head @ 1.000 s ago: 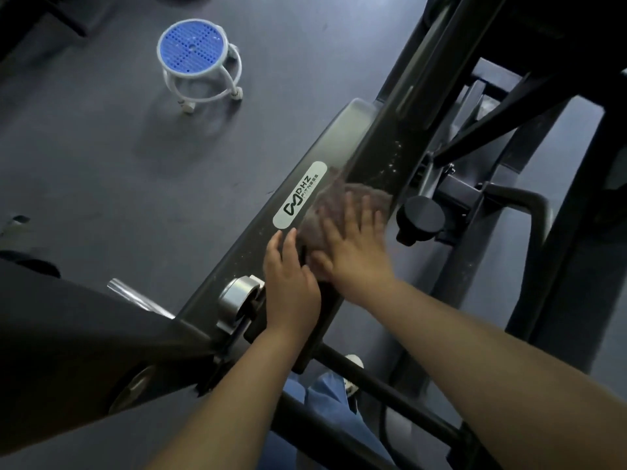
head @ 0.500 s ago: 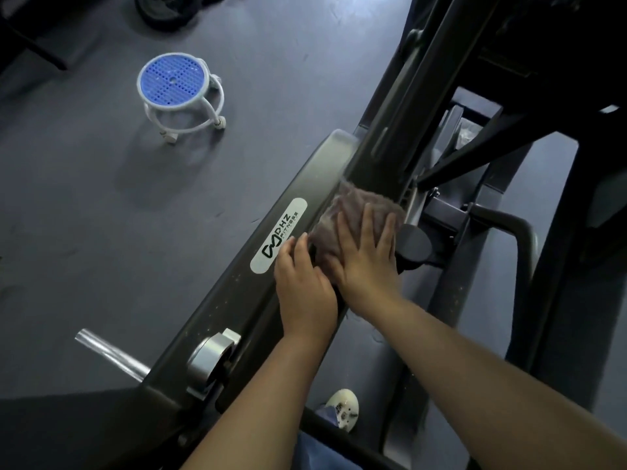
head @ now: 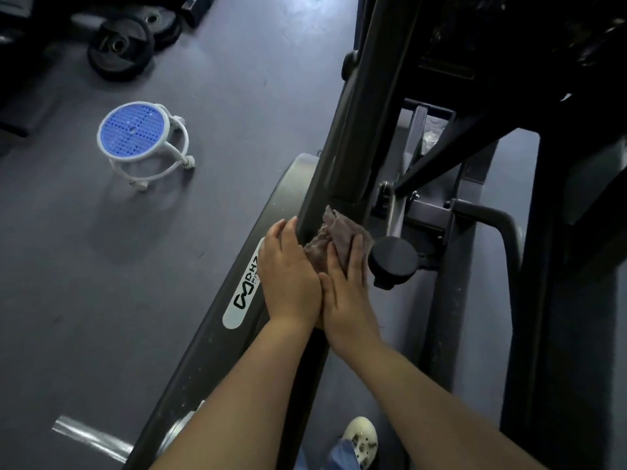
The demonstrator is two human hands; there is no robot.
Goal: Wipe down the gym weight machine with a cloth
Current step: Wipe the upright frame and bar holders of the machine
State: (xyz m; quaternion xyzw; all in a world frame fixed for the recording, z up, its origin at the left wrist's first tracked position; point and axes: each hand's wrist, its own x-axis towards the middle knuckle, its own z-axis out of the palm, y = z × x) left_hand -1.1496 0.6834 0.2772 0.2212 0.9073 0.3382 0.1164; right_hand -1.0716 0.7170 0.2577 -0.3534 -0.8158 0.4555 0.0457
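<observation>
A dark grey weight machine beam (head: 217,337) with a white logo sticker runs diagonally from the lower left to the centre. A crumpled brownish cloth (head: 334,237) lies against the beam where a black upright post (head: 353,130) meets it. My right hand (head: 349,293) presses flat on the cloth, fingers over its lower part. My left hand (head: 288,276) rests flat on the beam right beside it, fingertips touching the post, partly covering the sticker. The two hands touch side by side.
A black round knob (head: 393,261) sticks out just right of the cloth. A blue-topped white rolling stool (head: 135,137) stands on the grey floor to the left. Black weight plates (head: 118,49) lie at the upper left. A chrome peg (head: 91,439) juts out at lower left. My shoe (head: 361,439) is below.
Both hands and the cloth have slid further up the beam to the base of the upright post. The cloth is more bunched. The view has tilted upward, showing weight plates.
</observation>
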